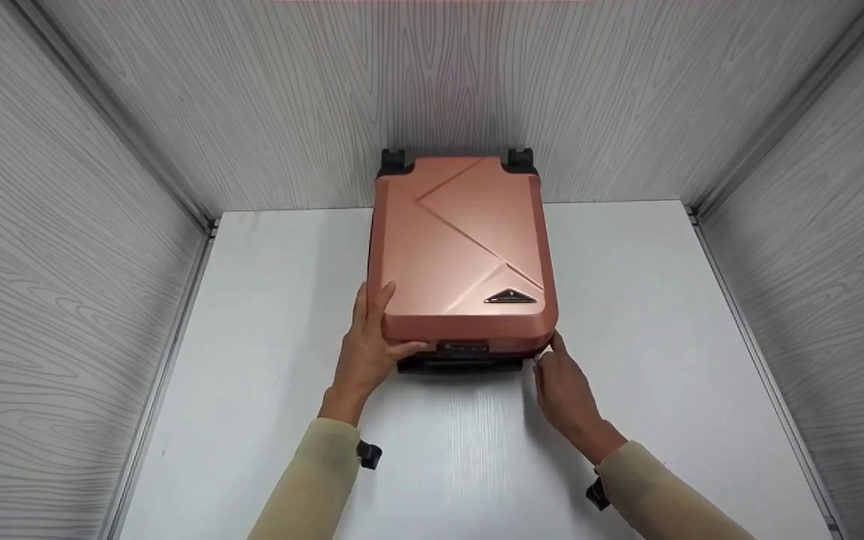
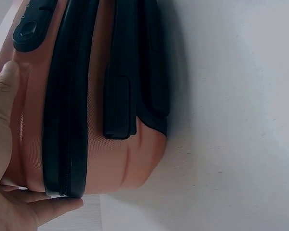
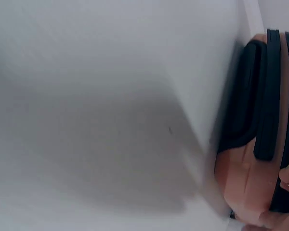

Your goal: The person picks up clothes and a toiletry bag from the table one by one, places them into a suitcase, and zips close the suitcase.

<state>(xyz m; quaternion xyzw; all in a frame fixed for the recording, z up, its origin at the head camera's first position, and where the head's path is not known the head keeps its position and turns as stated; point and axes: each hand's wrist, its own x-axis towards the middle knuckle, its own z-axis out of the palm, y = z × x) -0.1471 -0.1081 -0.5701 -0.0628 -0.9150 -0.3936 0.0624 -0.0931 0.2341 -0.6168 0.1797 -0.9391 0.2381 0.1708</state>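
Observation:
A rose-pink hard-shell suitcase [image 1: 462,232] lies flat on the white table, wheels toward the back wall. My left hand [image 1: 368,349] rests on its near left corner, fingers straight along the side and thumb across the front edge. In the left wrist view the thumb [image 2: 2,96] presses beside the black combination lock [image 2: 33,29], and the fingers lie near the black zipper [image 2: 67,106]. At the near right corner, my right hand [image 1: 567,390] pinches what looks like a small zipper pull, mostly hidden by the fingertips. The right wrist view shows those fingers at the zipper band [image 3: 284,197].
Two black wheels [image 1: 520,160] stand close to the back wall [image 1: 289,97]. A black carry handle [image 2: 120,72] sits on the near end. Grey wood-grain panels [image 1: 42,300] border the white tabletop [image 1: 274,300] at the left, right and back.

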